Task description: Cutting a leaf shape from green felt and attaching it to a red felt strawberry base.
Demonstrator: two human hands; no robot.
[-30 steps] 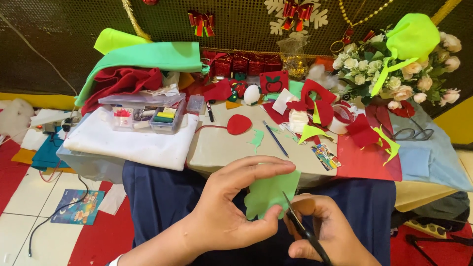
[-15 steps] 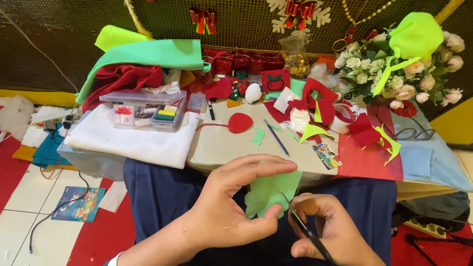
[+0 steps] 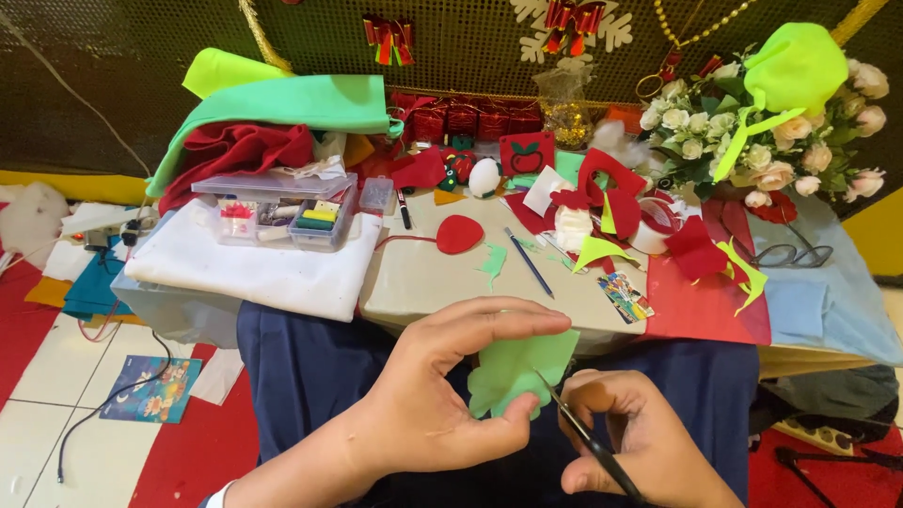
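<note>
My left hand (image 3: 428,404) pinches a small piece of light green felt (image 3: 520,369) between thumb and fingers, held over my lap in dark blue cloth. My right hand (image 3: 632,440) grips small dark scissors (image 3: 588,436), whose blades reach into the lower right edge of the felt. Both hands are close together at the bottom centre of the head view, in front of a low table (image 3: 423,282).
On the table lie a red felt shape (image 3: 459,233), a blue pen (image 3: 528,261), green and red felt scraps, a clear compartment box (image 3: 282,209) on white cloth and folded green and red fabric (image 3: 282,108). White flowers (image 3: 734,141) stand at the right. Another pair of scissors (image 3: 788,254) lies there.
The green felt has turned slightly in my left hand and the scissors have shifted a little along its edge. Nothing on the table has moved.
</note>
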